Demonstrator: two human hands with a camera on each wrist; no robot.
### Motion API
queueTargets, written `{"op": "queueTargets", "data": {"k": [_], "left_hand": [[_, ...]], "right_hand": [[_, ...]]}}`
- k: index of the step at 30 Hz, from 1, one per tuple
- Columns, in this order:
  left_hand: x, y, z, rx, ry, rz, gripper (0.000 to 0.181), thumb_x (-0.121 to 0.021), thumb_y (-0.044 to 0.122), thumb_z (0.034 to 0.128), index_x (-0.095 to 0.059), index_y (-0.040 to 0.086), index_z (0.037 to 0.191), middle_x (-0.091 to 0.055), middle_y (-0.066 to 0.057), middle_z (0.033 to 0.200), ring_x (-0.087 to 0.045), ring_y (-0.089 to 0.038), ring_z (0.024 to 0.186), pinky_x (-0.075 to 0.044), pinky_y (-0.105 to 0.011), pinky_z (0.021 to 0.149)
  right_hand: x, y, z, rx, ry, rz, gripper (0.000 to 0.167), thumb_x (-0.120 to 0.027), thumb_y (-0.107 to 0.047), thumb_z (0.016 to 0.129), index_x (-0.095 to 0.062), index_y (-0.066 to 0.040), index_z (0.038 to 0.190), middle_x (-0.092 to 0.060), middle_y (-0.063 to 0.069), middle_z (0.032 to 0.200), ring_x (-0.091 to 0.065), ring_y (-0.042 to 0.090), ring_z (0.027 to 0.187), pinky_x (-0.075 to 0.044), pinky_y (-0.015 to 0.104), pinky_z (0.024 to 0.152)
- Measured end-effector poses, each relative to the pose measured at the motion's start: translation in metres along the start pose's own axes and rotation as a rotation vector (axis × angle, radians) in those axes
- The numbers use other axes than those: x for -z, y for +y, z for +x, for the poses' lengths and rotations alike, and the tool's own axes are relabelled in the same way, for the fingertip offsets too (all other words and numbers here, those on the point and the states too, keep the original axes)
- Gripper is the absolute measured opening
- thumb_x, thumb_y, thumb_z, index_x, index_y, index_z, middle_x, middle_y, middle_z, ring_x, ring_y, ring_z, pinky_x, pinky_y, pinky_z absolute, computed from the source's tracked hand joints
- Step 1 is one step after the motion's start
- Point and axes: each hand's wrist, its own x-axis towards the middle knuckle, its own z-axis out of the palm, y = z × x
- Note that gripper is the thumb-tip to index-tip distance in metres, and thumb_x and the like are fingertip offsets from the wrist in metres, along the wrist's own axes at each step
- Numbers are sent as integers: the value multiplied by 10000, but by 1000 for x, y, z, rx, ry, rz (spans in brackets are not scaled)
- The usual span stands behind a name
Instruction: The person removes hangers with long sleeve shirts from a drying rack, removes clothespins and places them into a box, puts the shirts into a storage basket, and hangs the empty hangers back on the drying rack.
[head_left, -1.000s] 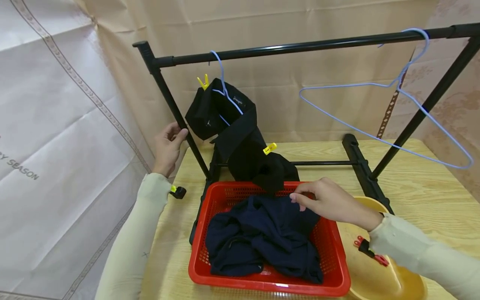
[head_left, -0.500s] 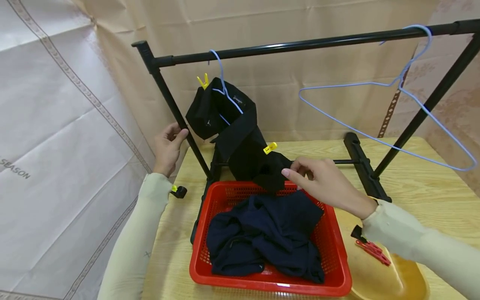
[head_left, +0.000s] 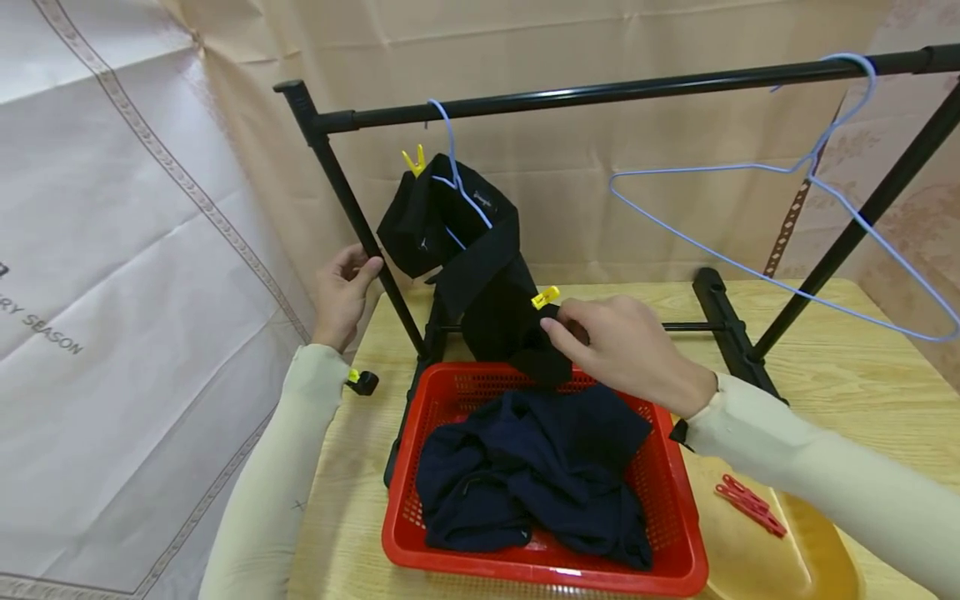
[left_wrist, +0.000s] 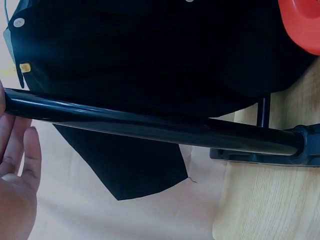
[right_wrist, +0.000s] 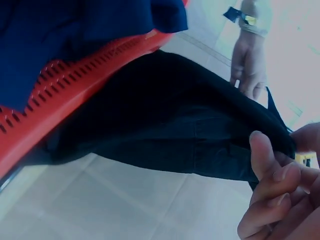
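In the head view a black garment [head_left: 487,275] hangs on a blue hanger [head_left: 452,142] at the left of the black rack, a small white label inside its opening. Two yellow clothespins [head_left: 545,297] are clipped to its edges. My left hand [head_left: 343,296] grips the rack's left post [head_left: 352,204]; the left wrist view shows this post [left_wrist: 150,127] crossing in front of the garment. My right hand [head_left: 618,350] pinches the garment's edge just below the right clothespin. In the right wrist view its fingers [right_wrist: 265,155] lie against the dark cloth [right_wrist: 190,115].
Below the garment stands a red basket [head_left: 543,575] with dark blue clothing [head_left: 532,467] in it. A yellow tray [head_left: 731,533] with red clothespins [head_left: 750,504] is at its right. A second blue hanger [head_left: 705,169] hangs bare on the rack's top bar [head_left: 600,93].
My right hand has moved up and left from above the basket to the garment's edge near the right clothespin. My left hand has stayed on the post.
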Motion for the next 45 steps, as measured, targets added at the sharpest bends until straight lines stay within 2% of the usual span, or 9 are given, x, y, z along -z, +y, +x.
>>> {"op": "queueTargets", "data": {"k": [4, 9, 13, 21, 26, 34, 39, 42, 45], "left_hand": [[-1, -1, 2, 5, 0, -8, 262, -761, 124, 943, -724, -48, 1138, -696, 48, 931, -638, -123, 884, -505, -250, 818], [-2, -3, 4, 13, -10, -38, 197, -783, 146, 922, -768, 41, 1088, -717, -6, 947, -652, -132, 874, -529, -243, 810], [-3, -3, 5, 8, -9, -43, 201, -778, 128, 928, -757, 18, 1095, -711, 3, 941, -649, -126, 871, -524, -247, 814], [-2, -1, 3, 37, -17, -12, 278, -755, 126, 950, -713, -60, 1152, -694, 38, 931, -633, -127, 873, -515, -252, 811], [-2, -1, 3, 24, -24, -13, 292, -752, 125, 953, -703, -76, 1159, -692, 42, 927, -635, -119, 872, -517, -252, 812], [-2, 2, 6, 27, -28, -20, 276, -753, 135, 951, -718, -45, 1157, -697, 12, 952, -644, -126, 883, -527, -241, 818], [-1, 2, 2, 44, -33, 20, 318, -748, 176, 956, -706, -45, 1181, -675, 41, 966, -640, -122, 906, -529, -246, 832], [1, 1, 1, 43, -38, 29, 332, -746, 170, 959, -697, -62, 1191, -671, 43, 968, -635, -120, 917, -519, -247, 837], [2, 1, 1, 37, -37, 23, 299, -735, 131, 966, -694, -69, 1184, -675, 43, 962, -631, -111, 911, -505, -240, 835]], "right_hand": [[-1, 3, 5, 28, 23, -25, 361, -618, -237, 1040, -503, -176, 703, -350, -75, 540, -310, 80, 427, -247, 285, 440], [4, 8, 7, -44, 17, 27, 259, -625, -183, 1042, -571, -122, 796, -367, -49, 554, -324, 95, 429, -276, 282, 445], [10, 12, 10, -48, 30, 44, 234, -626, -180, 1041, -616, -112, 818, -414, -33, 586, -346, 101, 436, -302, 284, 431], [10, 15, 10, 87, 107, -4, 248, -666, -93, 991, -584, -133, 760, -403, -58, 605, -343, 54, 448, -336, 260, 420], [10, 16, 7, 153, 160, -36, 271, -675, -47, 968, -537, -120, 746, -355, -61, 597, -318, 53, 456, -305, 248, 420], [28, 19, 6, 223, 264, -107, 263, -681, -11, 941, -523, -95, 747, -341, -42, 598, -318, 95, 471, -279, 265, 443], [41, 29, -13, 269, 276, -155, 299, -556, -191, 1057, -527, -88, 778, -344, -48, 618, -317, 89, 488, -261, 252, 432], [52, 36, -30, 286, 289, -204, 433, -410, -349, 1118, -562, -54, 840, -376, -58, 618, -325, 71, 475, -268, 226, 403], [65, 42, -44, 310, 333, -264, 514, -368, -399, 1126, -568, -32, 828, -386, -46, 609, -336, 87, 459, -284, 232, 384]]}}
